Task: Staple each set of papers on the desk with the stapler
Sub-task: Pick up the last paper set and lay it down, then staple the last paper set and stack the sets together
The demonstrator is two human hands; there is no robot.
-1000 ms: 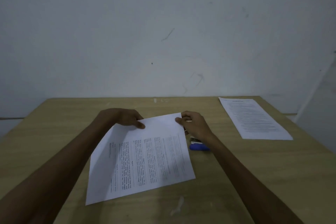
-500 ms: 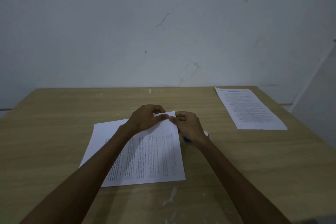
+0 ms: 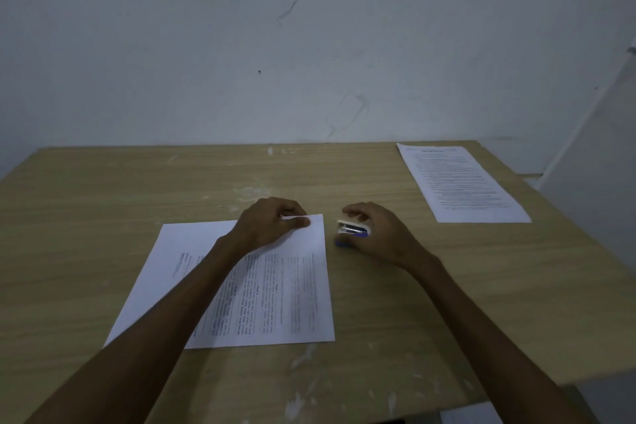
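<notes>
Pinching the far right corner of the nearer set of papers [image 3: 241,286] between thumb and fingers, my left hand [image 3: 272,224] keeps a narrow grip on the sheets, which lie flat on the tabletop [image 3: 103,203] in front of me with their print running sideways. My left forearm crosses over the middle of the page. Just beside that corner, to the right, my right hand [image 3: 375,234] curls around the stapler [image 3: 352,229], a small one with a pale top and a blue base; my grip is closed on it and its mouth points toward the papers without touching them. I cannot tell whether its base rests on the wood. A second set of papers [image 3: 461,182] lies well apart at the far right corner, flat, near the wall [image 3: 309,45].
</notes>
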